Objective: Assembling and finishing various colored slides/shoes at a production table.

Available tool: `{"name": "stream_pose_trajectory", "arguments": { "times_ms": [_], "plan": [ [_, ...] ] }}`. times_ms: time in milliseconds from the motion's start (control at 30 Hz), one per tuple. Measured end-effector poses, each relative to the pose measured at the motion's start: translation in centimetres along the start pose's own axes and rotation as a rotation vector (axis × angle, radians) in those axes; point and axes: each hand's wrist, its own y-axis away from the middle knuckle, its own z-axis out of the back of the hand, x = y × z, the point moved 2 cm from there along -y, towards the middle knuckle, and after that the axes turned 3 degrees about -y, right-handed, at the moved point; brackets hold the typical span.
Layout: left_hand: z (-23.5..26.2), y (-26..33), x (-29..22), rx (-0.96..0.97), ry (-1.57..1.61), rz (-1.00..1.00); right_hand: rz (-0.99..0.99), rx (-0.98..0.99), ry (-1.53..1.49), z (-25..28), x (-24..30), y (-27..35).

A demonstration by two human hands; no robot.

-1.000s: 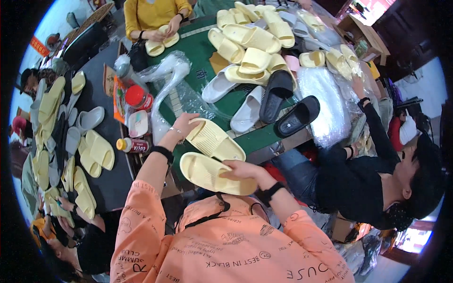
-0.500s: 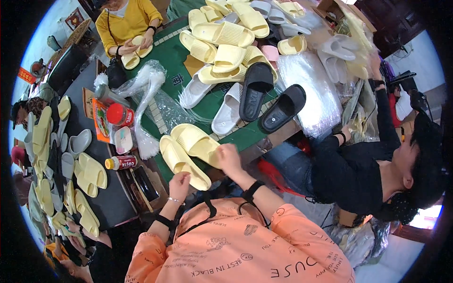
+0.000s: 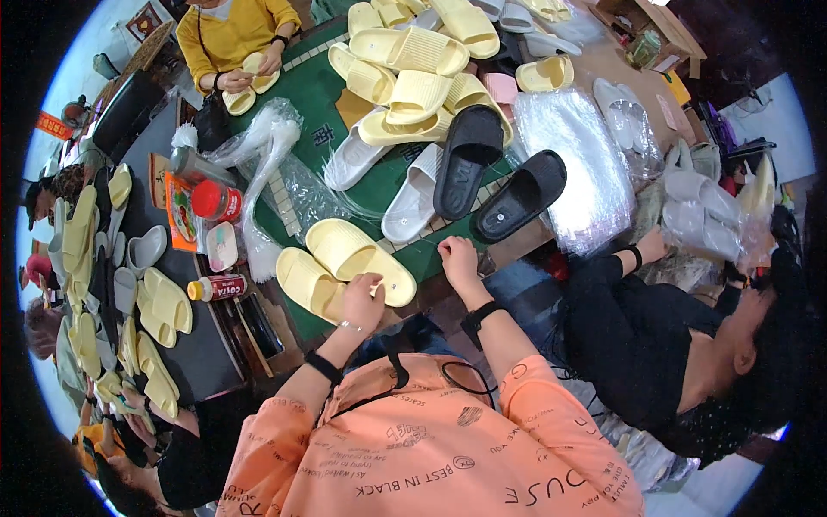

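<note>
Two pale yellow slippers lie side by side at the table's front edge: the far slipper point(image 3: 345, 246) and the near slipper point(image 3: 301, 280). My left hand point(image 3: 363, 302) is over their front ends, its fingers curled together. Whether it grips a slipper or something thin is hidden. Off to the right of the pair, apart from it, my right hand point(image 3: 458, 261) is raised with thumb and fingertips pinched; anything between them is too small to name. A black slipper point(image 3: 519, 196) lies just beyond this hand, next to another black slipper point(image 3: 468, 164) and a white slipper point(image 3: 412, 200).
Pale yellow slippers point(image 3: 422, 52) are heaped at the back. A bundle of clear plastic ties point(image 3: 258, 198) lies left, near a red-lidded jar point(image 3: 215, 201) and a bottle point(image 3: 217, 288). Clear bags point(image 3: 573, 172) are stacked right, beside a co-worker in black point(image 3: 637, 327). Another co-worker point(image 3: 228, 43) handles slippers.
My right hand has left the yellow slipper and moved right. My left hand has moved right and up over the pair, which has turned slightly. The right co-worker's bagged slippers have moved closer.
</note>
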Motion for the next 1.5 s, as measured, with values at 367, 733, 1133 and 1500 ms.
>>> {"name": "stream_pose_trajectory", "arguments": {
  "times_ms": [367,733,1133,1500],
  "plan": [
    [-2.6,-5.0,-0.6,0.062,1.211,0.593,-0.129,0.808,-0.888,0.6,4.3,3.7],
    [1.6,1.0,-0.9,0.008,0.444,0.226,-0.158,0.544,-0.651,-11.3,11.2,-7.1],
    [9.9,7.9,-0.1,0.236,0.602,0.287,-0.721,0.754,-1.081,-13.1,11.9,-9.9],
    [10.2,5.9,2.9,0.227,0.033,-0.023,0.663,0.223,-0.258,3.5,18.9,-4.0]
  ]
}}
